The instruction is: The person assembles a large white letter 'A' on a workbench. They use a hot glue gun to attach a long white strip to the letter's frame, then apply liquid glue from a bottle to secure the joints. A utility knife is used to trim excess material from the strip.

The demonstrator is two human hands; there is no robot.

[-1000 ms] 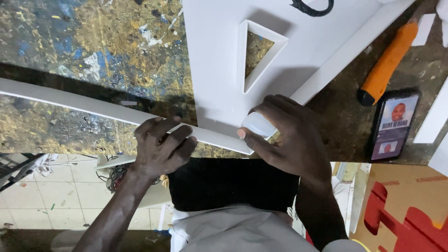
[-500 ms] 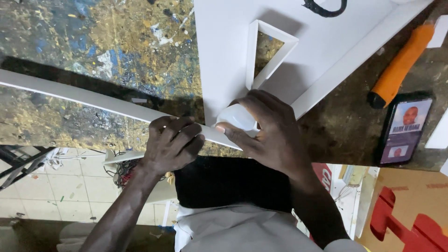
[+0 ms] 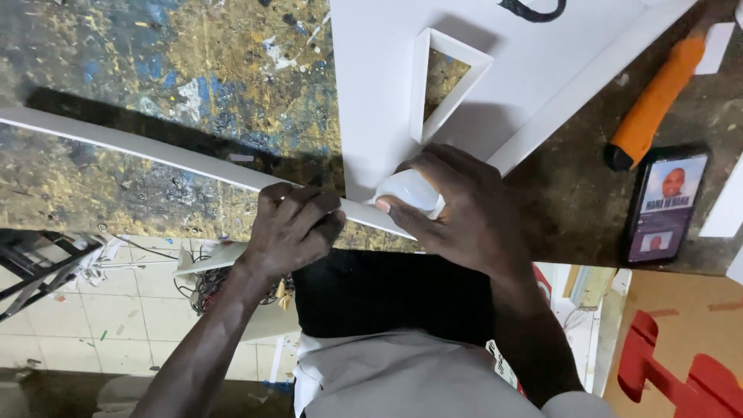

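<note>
— Two hands in the head view; what does each grip?
— Left hand [image 3: 298, 228] is curled shut over a long white strip [image 3: 155, 151] that runs off to the left of the white board [image 3: 379, 101]. Right hand [image 3: 464, 213] is wrapped around a small white bottle [image 3: 409, 190], pressed at the board's near edge, just beside the strip's end.
— And around the board?
— A triangular cut-out [image 3: 443, 81] sits in it just above the bottle. To the board's right, on the paint-spattered table [image 3: 155, 70], lie an orange knife [image 3: 654, 101] and, nearer the person, a phone [image 3: 667, 203], well apart from the hands
</note>
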